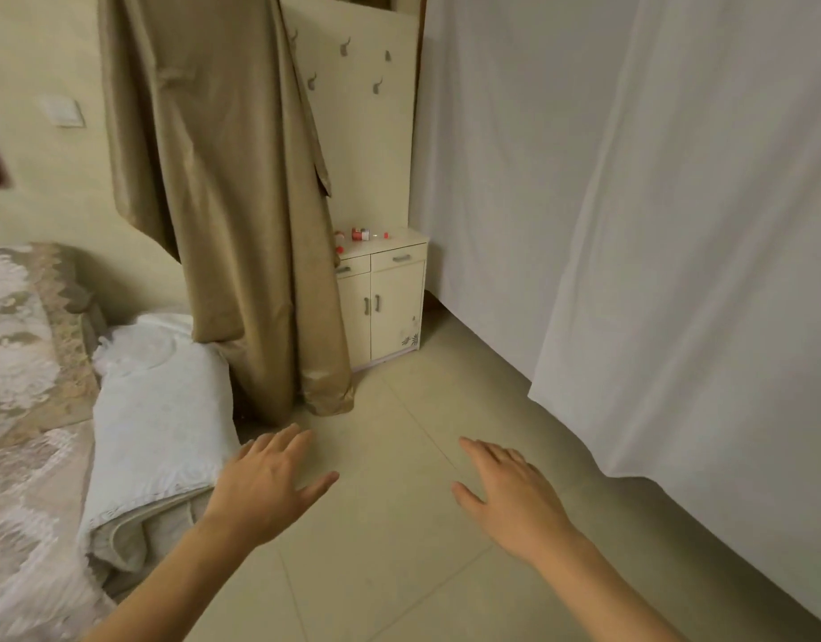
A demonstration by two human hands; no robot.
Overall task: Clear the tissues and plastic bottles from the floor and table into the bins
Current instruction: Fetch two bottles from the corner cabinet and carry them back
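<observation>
Both hands, left hand [265, 484] and right hand [510, 493], hover spread and empty, well short of the cream wooden cabinet bench [390, 294] whose top carries small red-capped plastic bottles [361, 234], likely light, stiff and slippery, best gripped round the body.

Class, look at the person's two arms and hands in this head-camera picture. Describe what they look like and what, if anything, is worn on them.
Both forearms are bare as far as the picture shows; no sleeve reaches into view. The left hand and the right hand wear no gloves. No ring, watch, bracelet or marking shows on either hand or wrist. The nails look short and unpainted, though they are slightly blurred.
</observation>
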